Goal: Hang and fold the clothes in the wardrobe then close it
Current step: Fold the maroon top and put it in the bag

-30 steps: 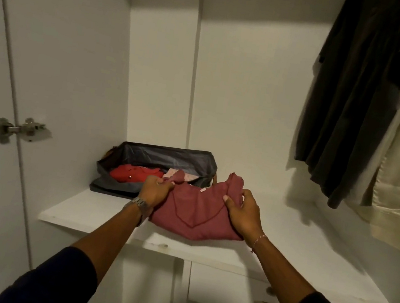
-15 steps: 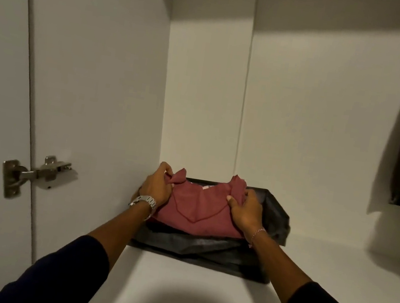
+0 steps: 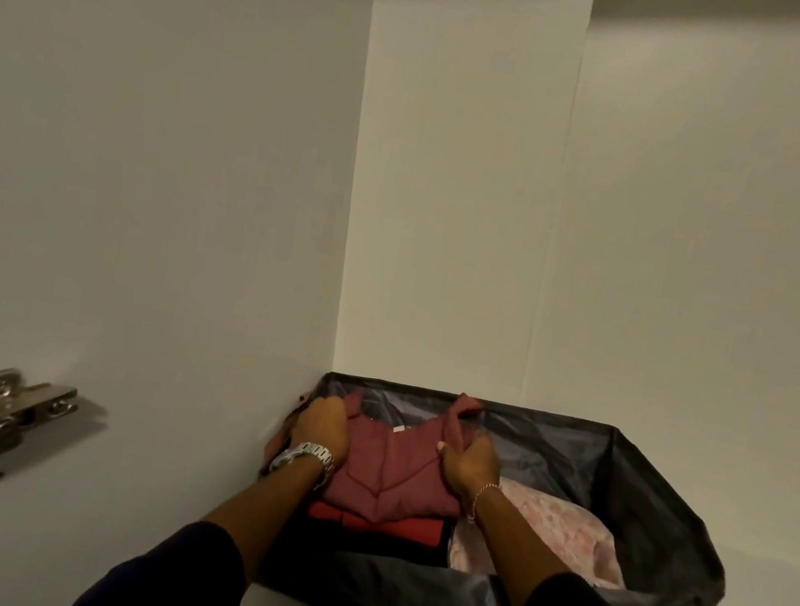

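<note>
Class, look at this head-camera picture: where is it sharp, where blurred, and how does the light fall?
Head view: dim, warm light; the white back wall brighter up top. The door hinge at left is smeared with motion blur. The maroon garment and both hands are fairly sharp. The dark bin swallows detail in shadow.

I see a white wardrobe shelf (image 3: 770, 591), lit dimly. Sitting directly on it, pushed into the back-left corner vs the side wall: a dark grey fabric storage bin (image 3: 659, 502), soft-sided, open top, w/ folded clothes inside.
</note>
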